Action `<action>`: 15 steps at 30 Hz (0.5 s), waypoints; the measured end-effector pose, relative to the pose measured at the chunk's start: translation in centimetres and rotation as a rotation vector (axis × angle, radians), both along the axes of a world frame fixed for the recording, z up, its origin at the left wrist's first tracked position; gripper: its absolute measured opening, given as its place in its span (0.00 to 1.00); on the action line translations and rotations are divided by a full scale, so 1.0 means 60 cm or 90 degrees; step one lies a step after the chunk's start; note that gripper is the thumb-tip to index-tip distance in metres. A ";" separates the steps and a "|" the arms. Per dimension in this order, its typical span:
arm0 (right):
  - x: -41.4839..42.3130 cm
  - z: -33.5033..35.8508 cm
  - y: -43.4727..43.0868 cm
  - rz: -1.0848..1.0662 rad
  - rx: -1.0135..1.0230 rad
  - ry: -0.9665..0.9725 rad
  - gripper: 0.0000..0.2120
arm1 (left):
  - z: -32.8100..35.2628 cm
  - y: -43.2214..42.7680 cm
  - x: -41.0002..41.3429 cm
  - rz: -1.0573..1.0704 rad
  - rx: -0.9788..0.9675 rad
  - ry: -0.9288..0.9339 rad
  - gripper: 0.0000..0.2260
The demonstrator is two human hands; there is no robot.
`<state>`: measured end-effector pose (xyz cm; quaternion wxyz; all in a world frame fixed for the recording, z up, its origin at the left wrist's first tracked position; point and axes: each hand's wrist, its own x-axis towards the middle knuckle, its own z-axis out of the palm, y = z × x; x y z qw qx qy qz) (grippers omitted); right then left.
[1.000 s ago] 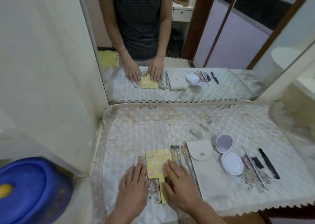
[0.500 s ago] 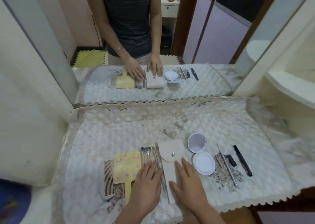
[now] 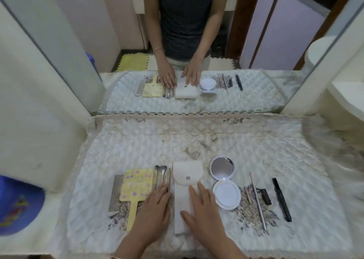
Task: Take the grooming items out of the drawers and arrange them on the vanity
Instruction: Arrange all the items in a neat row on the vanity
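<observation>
Lower centre: left hand (image 3: 155,209) rests on the brush handles (image 3: 162,177), right hand (image 3: 204,209) on the white pouch (image 3: 187,172); fingers straight, flat, gripping nothing.

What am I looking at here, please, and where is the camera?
No machine: a person works bare-handed, and the camera sits on their head, looking down. The figure at the top is their reflection in the vanity mirror. On the quilted cloth lie, left to right, a metal comb, a yellow paddle, small brushes, a white snap pouch, an open compact, thin metal tools and a black stick. The left hand lies flat over the brush handles, the right hand flat on the pouch; neither grips anything.
</observation>
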<state>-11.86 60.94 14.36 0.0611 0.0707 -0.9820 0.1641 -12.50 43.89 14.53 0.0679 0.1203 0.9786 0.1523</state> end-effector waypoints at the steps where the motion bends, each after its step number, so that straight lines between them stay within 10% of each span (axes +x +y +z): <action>1: -0.002 0.001 -0.001 0.000 -0.001 -0.002 0.29 | -0.004 -0.001 0.000 0.001 -0.001 -0.005 0.17; 15: -0.019 0.057 0.109 -0.150 -0.044 -0.125 0.31 | -0.002 0.076 -0.001 -0.133 -0.012 0.076 0.31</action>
